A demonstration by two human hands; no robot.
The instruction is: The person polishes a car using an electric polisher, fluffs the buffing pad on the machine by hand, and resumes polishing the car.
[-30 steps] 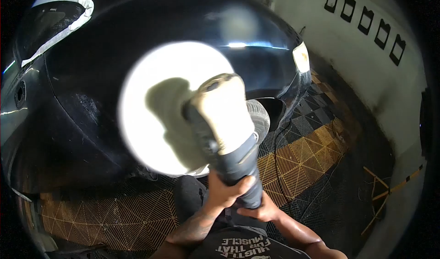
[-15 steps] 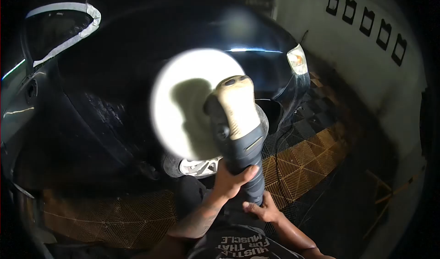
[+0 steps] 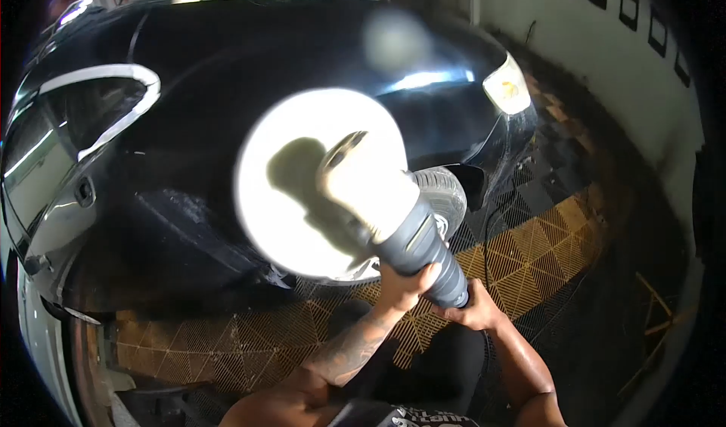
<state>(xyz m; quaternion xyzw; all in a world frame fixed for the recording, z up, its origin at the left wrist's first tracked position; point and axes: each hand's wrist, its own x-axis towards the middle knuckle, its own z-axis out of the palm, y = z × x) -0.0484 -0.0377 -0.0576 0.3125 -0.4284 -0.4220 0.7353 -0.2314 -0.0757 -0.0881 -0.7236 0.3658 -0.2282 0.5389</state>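
A polisher (image 3: 397, 208) is held slantwise in front of the black car (image 3: 227, 71). Its long axis is laid from lower right to upper left in the view, with the dark handle end pointed back toward the body and the pale head turned toward the car's side. The round white pad (image 3: 265, 170) is carried at the far end, up and to the left of both hands. Of the two, the left hand (image 3: 404, 285) is placed nearer to the pad, while the rear end of the handle is covered by the right hand (image 3: 478, 310).

The grip of each hand is closed on the tool. By the left, the ribbed part of the handle is held from below and beside, with the thumb laid along it; by the right, the butt is clasped, though some of its fingers are hidden. No gap is seen between either palm and the handle.

A wide part of the car's side is hidden by the pad, and whether the panel is touched by it cannot be told. The wheel (image 3: 451, 196) is partly covered by the tool, and pale scuffs (image 3: 185, 206) are seen on the bodywork left of the pad.
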